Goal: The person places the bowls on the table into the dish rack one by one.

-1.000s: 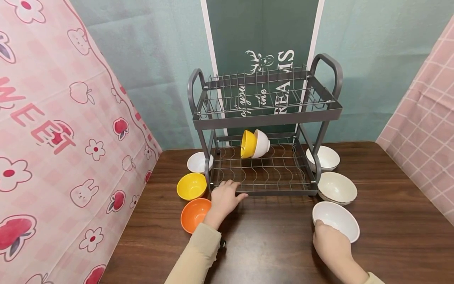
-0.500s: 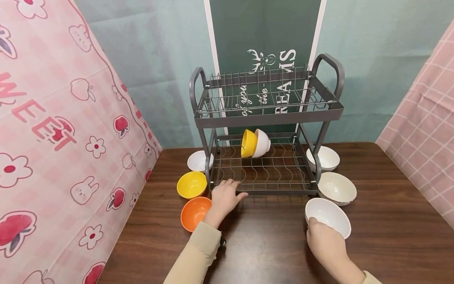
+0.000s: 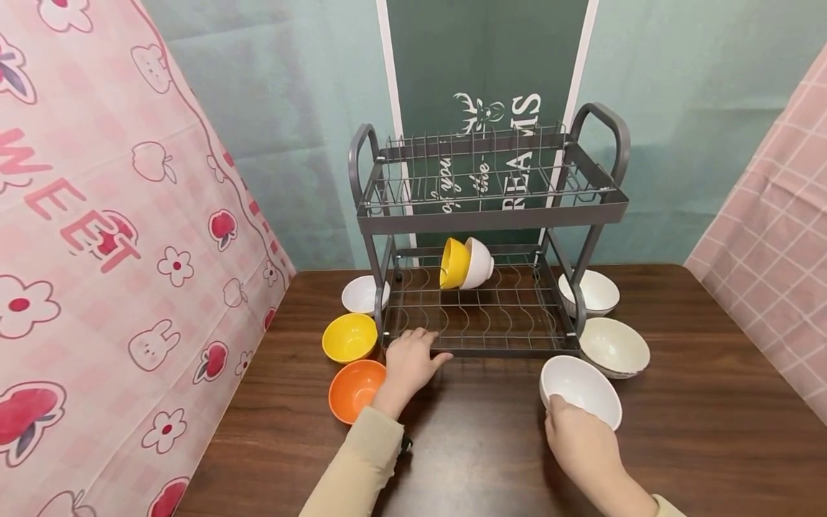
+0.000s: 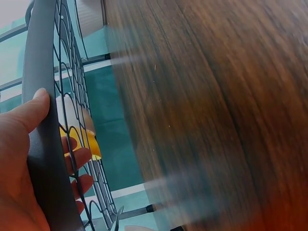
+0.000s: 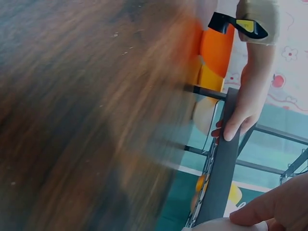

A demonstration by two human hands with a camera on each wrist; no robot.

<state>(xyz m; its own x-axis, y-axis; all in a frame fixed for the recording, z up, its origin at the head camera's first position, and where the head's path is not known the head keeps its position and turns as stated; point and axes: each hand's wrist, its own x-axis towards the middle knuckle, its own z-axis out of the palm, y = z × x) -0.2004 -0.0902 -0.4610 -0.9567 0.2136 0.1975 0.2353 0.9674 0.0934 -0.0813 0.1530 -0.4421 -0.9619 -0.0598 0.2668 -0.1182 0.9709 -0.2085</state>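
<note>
Shifting leftward since the earlier frame, the right hand (image 3: 584, 439) is bringing a large round white bowl (image 3: 579, 386) nearer the front right corner of a two-tier dark grey metal wire rack (image 3: 494, 219). This hand is pinching the bowl's near left rim; whether the bowl's base is touching the dark brown wood-grain tabletop (image 3: 478, 445) cannot be told. Meanwhile the left hand (image 3: 410, 365) is gripping the near rail of the lower tier toward its left end, its thumb pressing the outer face and its fingers curling among the wires behind. On that tier, a small yellow bowl (image 3: 455, 263) and a small white bowl (image 3: 479, 264) are standing tipped on their sides, touching. Left of the rack, an orange bowl (image 3: 357, 391), a yellow bowl (image 3: 349, 337) and a white bowl (image 3: 363, 295) are forming a row, near to far; to its right, a cream bowl (image 3: 614, 347) is resting nearer than another white bowl (image 3: 594, 293).
</note>
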